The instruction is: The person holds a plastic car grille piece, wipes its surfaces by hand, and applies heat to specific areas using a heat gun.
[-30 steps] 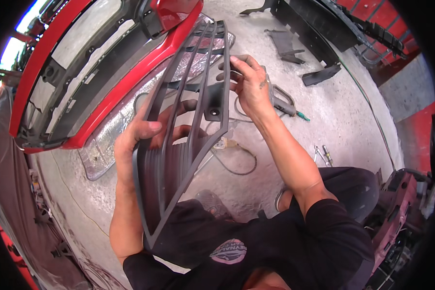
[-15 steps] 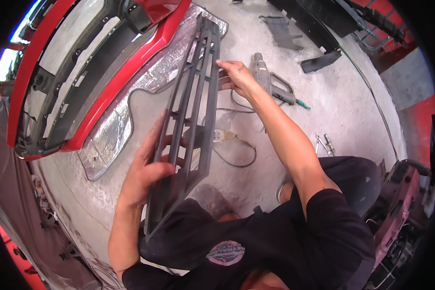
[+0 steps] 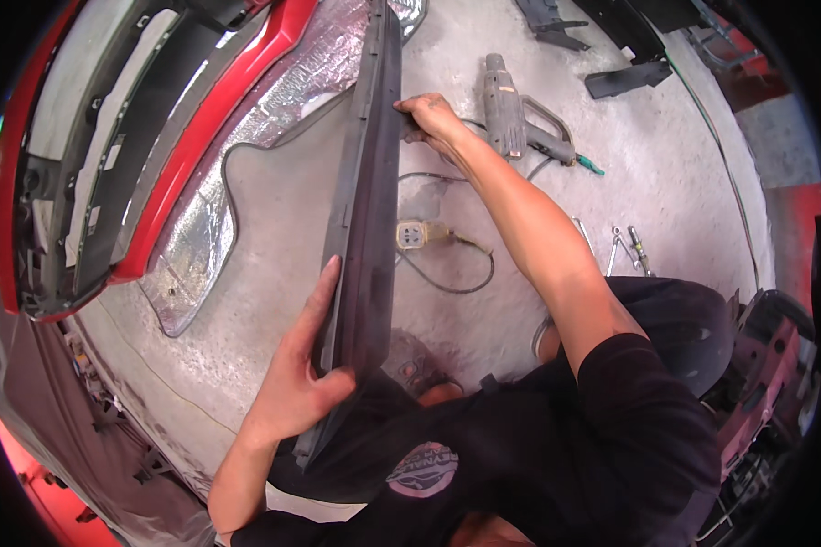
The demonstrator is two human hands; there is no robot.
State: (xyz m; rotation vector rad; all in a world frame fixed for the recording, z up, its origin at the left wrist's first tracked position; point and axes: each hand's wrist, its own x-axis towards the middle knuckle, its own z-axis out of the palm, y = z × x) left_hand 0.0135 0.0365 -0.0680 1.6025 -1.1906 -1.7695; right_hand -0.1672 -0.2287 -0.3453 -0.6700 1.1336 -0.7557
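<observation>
Left hand (image 3: 296, 378) grips the lower end of a long dark grey plastic grille panel (image 3: 367, 191), fingers extended up along its left face and thumb wrapped under the bottom corner. Right hand (image 3: 429, 114) holds the same panel higher up, fingers closed on its right edge, the forearm reaching in from the lower right. The panel is seen edge-on, standing nearly upright between the two hands and above the floor.

Beneath it lies the rough grey concrete floor (image 3: 684, 182), which serves as the work area. A yellowed power socket block (image 3: 412, 234) with its dark cable lies on the floor just right of the panel. A grey heat gun (image 3: 506, 100) lies near the right hand. Small metal hand tools (image 3: 631, 251) lie farther right, well apart. A silver foil sheet (image 3: 274, 100) is spread to the left of the panel, and a red car bumper (image 3: 192, 137) rests along its far side.
</observation>
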